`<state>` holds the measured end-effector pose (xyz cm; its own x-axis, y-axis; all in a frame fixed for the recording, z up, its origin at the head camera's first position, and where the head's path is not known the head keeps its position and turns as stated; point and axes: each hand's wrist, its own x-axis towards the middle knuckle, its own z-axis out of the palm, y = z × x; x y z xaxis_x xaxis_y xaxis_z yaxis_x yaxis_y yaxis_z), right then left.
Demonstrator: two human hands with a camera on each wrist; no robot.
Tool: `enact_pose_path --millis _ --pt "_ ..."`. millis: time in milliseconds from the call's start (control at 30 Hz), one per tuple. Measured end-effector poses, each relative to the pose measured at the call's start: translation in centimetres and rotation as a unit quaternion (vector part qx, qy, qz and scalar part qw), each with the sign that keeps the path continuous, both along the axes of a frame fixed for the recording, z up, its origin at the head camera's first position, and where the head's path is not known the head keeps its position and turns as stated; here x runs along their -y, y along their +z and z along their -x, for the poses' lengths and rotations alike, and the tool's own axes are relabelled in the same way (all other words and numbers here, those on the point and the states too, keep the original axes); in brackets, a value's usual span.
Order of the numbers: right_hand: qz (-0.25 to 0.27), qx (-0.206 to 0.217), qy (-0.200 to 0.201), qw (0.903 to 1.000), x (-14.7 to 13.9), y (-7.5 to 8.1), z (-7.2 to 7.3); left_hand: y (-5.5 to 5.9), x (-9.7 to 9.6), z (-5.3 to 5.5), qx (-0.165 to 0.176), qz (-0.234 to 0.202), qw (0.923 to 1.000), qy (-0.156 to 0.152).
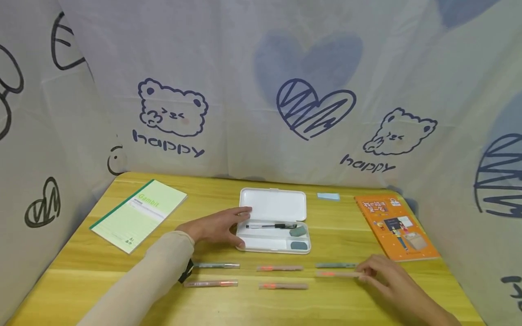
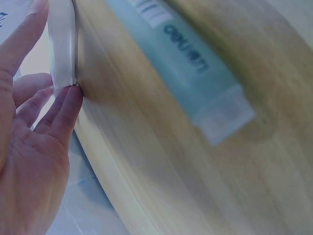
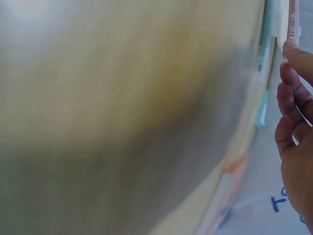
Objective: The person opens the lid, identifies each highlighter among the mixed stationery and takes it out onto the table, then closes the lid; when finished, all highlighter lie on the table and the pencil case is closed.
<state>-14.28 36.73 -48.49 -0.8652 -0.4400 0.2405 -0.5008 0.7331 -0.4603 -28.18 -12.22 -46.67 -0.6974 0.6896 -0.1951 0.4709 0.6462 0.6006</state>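
An open white pencil case (image 1: 272,204) lies on the table, holding a black clear-barrelled pen (image 1: 269,226) and two grey-green erasers (image 1: 299,245). My left hand (image 1: 216,228) grips its left end, thumb at the near corner and a finger reaching the lid. In the left wrist view its fingertips (image 2: 72,95) touch the case's white wall. My right hand (image 1: 381,274) pinches the right end of a pinkish marker pen (image 1: 336,274) with an orange band. The right wrist view shows the pinched marker only at its upper edge. A green marker (image 1: 335,265) lies just beyond it.
Nearer me lie another green marker (image 1: 218,266) and several pinkish ones (image 1: 283,286). A green notebook (image 1: 138,215) lies at left, an orange book (image 1: 395,226) at right. A light-blue slip (image 1: 328,196) is beside the lid. Printed white cloth walls (image 1: 244,113) surround the table.
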Motion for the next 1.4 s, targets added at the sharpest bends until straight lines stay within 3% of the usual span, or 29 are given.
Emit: enact_pose_path --millis 267,433,1400 --pt "0.021 0.046 0.036 0.9981 -1.1 -1.6 -1.1 0.1 -0.1 0.1 -0.009 0.004 0.9999 -0.006" --pt "0.031 0.076 0.031 0.9962 -1.3 -1.9 -1.0 0.0 -0.1 0.2 -0.012 0.003 0.9999 -0.011" --pt "0.024 0.095 0.029 0.9948 -1.3 -1.8 -0.7 0.0 0.0 0.1 -0.004 0.003 1.0000 -0.005"
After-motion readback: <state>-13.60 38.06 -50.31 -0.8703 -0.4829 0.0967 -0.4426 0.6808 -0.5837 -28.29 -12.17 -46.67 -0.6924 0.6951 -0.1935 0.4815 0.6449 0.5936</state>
